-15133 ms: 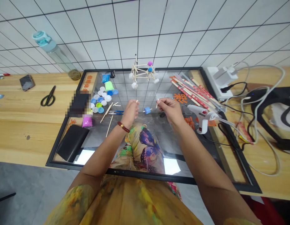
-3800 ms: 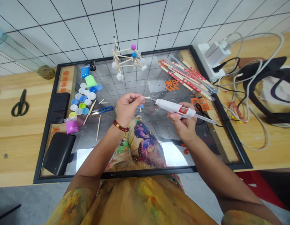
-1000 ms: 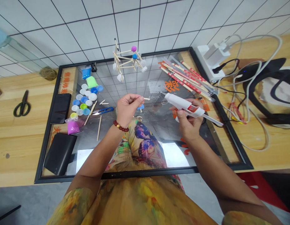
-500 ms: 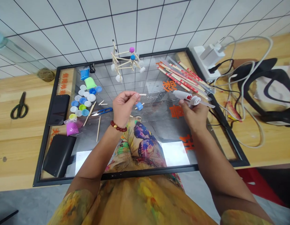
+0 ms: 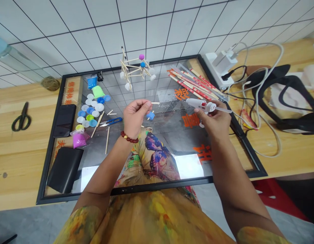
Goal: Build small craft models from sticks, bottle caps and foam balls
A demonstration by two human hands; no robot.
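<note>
Between thumb and fingers, my left hand (image 5: 136, 113) pinches a short wooden stick (image 5: 155, 103), its free end pointing right. Just below it, a blue clay piece (image 5: 150, 116) with small stick ends poking out rests near the glass. My right hand (image 5: 216, 118) grips a white hot glue gun (image 5: 201, 104), nozzle toward the left and a clear glue stick (image 5: 224, 110) out of its back. Behind both hands stands a frame of sticks (image 5: 133, 70) joined by white, blue and pink clay lumps.
Several bottle caps (image 5: 90, 117), blue-handled snips (image 5: 113, 120) and loose sticks (image 5: 107, 140) lie left. Red-wrapped chopsticks (image 5: 195, 83) lie at the back right, beside a power strip (image 5: 218, 73) with cables. A phone (image 5: 64, 120), black wallet-like case (image 5: 66, 169) and scissors (image 5: 23, 118) are farther left.
The right hand and glue gun have shifted slightly, the gun tilting a little more level. The left hand stays nearly in place with its stick. The whole view has moved slightly.
</note>
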